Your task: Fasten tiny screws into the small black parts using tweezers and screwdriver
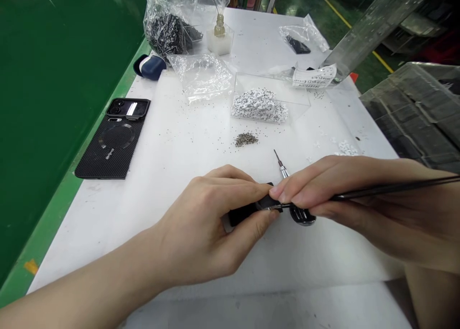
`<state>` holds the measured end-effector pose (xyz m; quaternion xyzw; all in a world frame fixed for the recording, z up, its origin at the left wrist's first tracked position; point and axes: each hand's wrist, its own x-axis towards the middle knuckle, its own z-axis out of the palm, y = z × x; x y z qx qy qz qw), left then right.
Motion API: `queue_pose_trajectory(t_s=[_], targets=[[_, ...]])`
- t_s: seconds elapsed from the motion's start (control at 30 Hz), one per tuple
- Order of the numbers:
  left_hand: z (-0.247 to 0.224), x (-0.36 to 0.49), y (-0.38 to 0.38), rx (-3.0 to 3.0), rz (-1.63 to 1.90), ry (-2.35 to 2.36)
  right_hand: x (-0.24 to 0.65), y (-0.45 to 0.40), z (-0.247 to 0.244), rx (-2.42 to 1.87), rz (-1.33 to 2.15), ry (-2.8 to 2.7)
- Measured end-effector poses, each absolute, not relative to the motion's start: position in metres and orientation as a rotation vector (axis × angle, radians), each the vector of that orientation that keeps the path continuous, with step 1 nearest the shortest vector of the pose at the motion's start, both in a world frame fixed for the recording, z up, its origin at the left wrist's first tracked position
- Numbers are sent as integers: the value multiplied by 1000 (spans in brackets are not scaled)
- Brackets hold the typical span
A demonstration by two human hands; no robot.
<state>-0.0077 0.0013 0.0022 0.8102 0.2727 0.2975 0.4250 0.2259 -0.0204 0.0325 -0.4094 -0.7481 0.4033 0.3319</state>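
Observation:
My left hand (pixel 215 218) is closed round a small black part (pixel 242 215), thumb and forefinger pinching its right end. Most of this part is covered by my fingers. In my right hand (pixel 345 190) is a pair of slim black tweezers (pixel 373 191), running back over the palm; their tips meet the black part between my left fingertips. Beneath the right fingers passes a small screwdriver (pixel 283 169), its thin tip pointing away from me and its dark ribbed end (pixel 302 216) showing below. Beyond both hands lies a heap of tiny metal screws (pixel 246 139).
A clear tray (pixel 260 106) of small white pieces stands behind the screws. At left lies a black phone (pixel 115 137), with a blue case (pixel 150 67) farther back. A bag of black parts (pixel 170 34), a small bottle (pixel 219 26) and loose white pieces (pixel 347 148) are around.

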Motion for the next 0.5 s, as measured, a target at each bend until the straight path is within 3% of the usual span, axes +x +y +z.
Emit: queue_pose_trajectory(t_s=[0.5], targets=[[3, -8, 1, 2047, 722, 676, 230, -20, 28, -1067, 1046, -1923]])
